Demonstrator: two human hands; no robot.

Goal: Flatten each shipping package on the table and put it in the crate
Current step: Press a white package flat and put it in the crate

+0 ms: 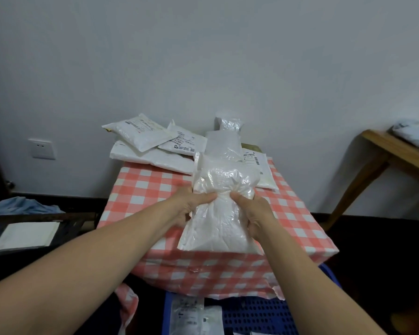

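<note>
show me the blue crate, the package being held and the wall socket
blue crate [259,315], head view, perforated blue surface
held package [218,230], head view, lower half
wall socket [41,148], head view, plate centre

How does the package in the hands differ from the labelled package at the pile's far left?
The held package is squeezed at its middle by the left hand and right hand; the labelled package lies untouched on the pile. The held package shows no label; the labelled package shows one. Both are white pouches.

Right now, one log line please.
phase: flattening | left hand: grips white package | right hand: grips white package | crate: packages inside
</note>
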